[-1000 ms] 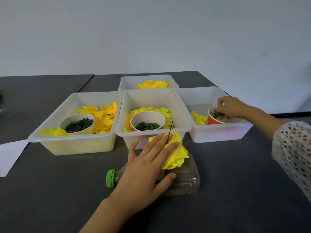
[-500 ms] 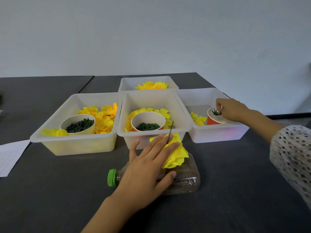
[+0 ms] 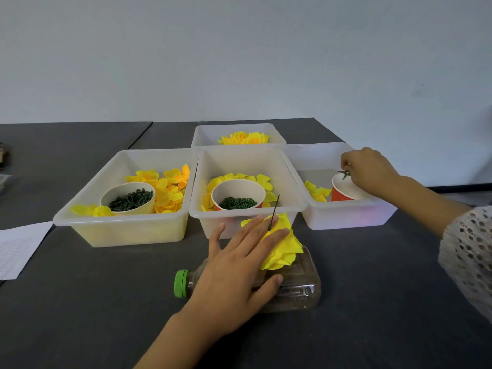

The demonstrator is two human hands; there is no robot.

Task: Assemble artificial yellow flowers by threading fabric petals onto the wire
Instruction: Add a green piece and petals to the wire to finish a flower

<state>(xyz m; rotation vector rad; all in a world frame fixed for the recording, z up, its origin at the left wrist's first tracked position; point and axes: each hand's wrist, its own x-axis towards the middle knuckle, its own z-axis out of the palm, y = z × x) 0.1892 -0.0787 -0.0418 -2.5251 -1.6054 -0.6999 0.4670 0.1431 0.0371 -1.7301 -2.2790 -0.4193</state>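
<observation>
Hands [image 3: 234, 265] beside paper [image 3: 18, 249], writing seemingly illegible

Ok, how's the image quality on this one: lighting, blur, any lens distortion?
Head view: soft, even light with faint shadows and no harsh glare; wide-angle bending curves the table's far edge; the left hand and wire read sharply; the green piece pinched by the right hand is small and slightly soft.

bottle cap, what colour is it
Bright green; the bottle cap shows clearly in the head view, left of the left hand.
</observation>
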